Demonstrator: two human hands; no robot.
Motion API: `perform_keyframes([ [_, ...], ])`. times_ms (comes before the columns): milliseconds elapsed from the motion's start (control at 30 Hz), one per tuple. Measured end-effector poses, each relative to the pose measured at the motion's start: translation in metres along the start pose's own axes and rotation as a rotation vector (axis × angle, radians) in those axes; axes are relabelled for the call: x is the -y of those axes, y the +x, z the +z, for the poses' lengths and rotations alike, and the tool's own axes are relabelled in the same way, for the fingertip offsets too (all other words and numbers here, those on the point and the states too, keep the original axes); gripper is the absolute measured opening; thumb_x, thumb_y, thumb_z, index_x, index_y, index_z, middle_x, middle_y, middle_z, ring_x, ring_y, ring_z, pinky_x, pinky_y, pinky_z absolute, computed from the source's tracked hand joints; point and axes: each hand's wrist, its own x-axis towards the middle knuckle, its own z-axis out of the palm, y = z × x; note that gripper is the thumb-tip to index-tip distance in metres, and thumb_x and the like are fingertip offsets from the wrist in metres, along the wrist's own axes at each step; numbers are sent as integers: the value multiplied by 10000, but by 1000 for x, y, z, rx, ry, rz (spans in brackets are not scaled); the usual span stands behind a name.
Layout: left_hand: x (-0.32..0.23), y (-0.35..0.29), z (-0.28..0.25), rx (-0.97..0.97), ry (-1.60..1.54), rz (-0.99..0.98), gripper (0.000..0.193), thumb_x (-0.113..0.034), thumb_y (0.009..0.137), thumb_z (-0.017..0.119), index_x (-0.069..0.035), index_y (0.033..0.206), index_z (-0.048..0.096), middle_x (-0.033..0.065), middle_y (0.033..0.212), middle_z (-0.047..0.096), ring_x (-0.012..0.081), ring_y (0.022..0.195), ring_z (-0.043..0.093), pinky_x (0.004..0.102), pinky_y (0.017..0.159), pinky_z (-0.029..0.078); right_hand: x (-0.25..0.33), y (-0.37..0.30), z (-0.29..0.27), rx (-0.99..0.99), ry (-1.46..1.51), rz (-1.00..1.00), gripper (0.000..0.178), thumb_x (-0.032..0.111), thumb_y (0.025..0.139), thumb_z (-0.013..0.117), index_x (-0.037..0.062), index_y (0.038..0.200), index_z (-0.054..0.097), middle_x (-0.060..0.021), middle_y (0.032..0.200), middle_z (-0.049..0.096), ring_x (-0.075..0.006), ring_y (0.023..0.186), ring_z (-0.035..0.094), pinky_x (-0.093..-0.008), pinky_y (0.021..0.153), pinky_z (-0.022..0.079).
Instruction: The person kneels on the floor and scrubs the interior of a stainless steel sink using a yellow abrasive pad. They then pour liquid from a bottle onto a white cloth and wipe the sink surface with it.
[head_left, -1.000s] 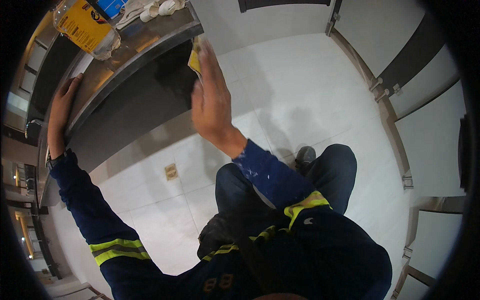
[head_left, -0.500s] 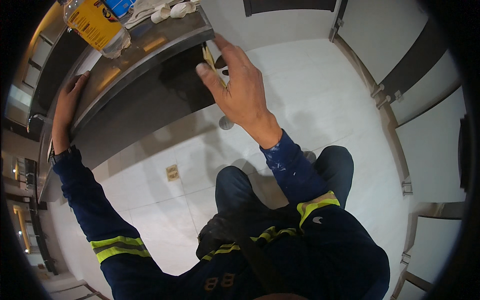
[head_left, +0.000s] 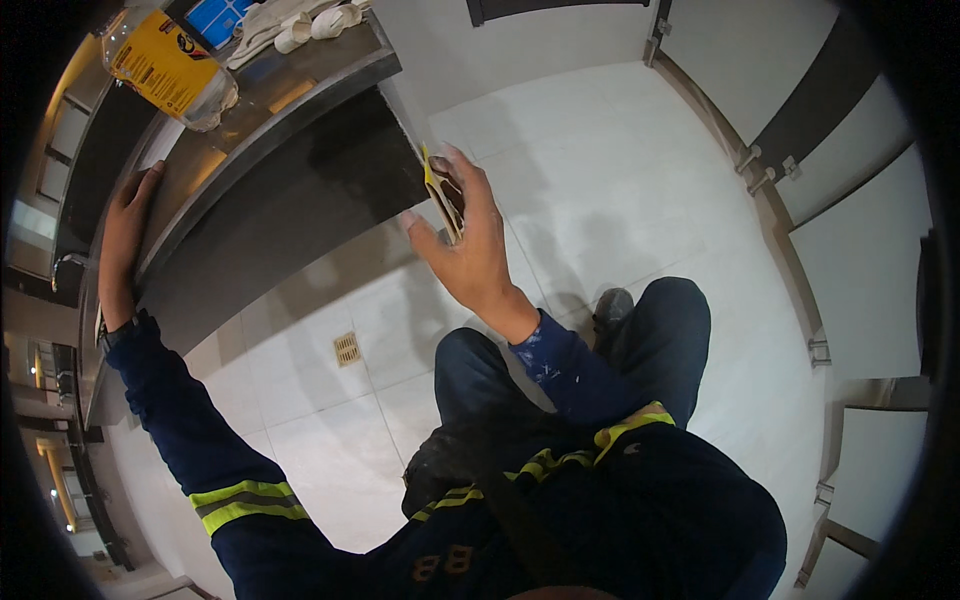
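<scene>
My left hand point(head_left: 128, 225) rests flat on the dark countertop point(head_left: 240, 125), its fingers stretched out toward the far end. My right hand point(head_left: 468, 240) is just off the counter's right end. Under its curved fingers is a thin, stiff, folded sheet point(head_left: 443, 200) with a pale yellow edge and a darker inner face, possibly sandpaper; the palm hides part of it. My right thumb stands apart from the sheet. Whitish dust marks the right fingertips and sleeve.
A clear bottle point(head_left: 170, 70) with a yellow label stands on the counter. Behind it lie a blue item point(head_left: 213, 20) and pale cloth with white rolled pieces point(head_left: 315, 30). A square drain point(head_left: 346, 349) sits in the tiled floor point(head_left: 310, 440). White panelled doors point(head_left: 860, 260) line the right side.
My right hand has moved down and slightly right with the folded sheet, away from the counter's end corner. My left hand stays on the countertop. The view has shifted slightly.
</scene>
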Motion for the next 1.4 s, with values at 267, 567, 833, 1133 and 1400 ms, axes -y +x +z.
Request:
perform_keyframes([
  [267,0,8,3,10,19,-8,628,-509,966,537,2,1327,584,182,1246,633,238,1123,607,286,1008,410,-13,-9,11,-11,-153,-135,555,181,1007,477,-77,1464,294,-306,1518,297,-439,1391,348,-460,1148,298],
  [567,20,12,-8,-10,52,54,635,-501,963,535,-14,1370,550,207,1375,559,273,1297,510,325,1097,344,-32,-7,23,-66,-306,-344,609,123,990,486,-37,1515,223,-270,1549,278,-428,1408,333,-475,1156,285],
  [833,11,12,-2,9,67,22,621,-482,975,521,-16,1385,533,201,1399,538,269,1316,492,326,1104,335,10,31,31,-125,-164,-369,632,82,955,510,-14,1519,242,-262,1540,300,-421,1410,333,-491,1158,273],
  [1133,15,13,-5,-4,71,-30,599,-448,979,540,-9,1387,527,203,1401,533,281,1320,481,348,1110,334,-20,-4,22,-84,-203,-236,625,103,959,525,-15,1511,255,-259,1521,331,-421,1394,349,-497,1151,272],
  [1400,3,-3,-21,-314,71,184,473,-334,1002,551,9,1328,569,182,1319,599,264,1221,560,344,1056,398,-51,-20,12,24,-241,-173,704,19,888,557,4,1518,245,-235,1533,324,-400,1389,358,-489,1153,271],
])
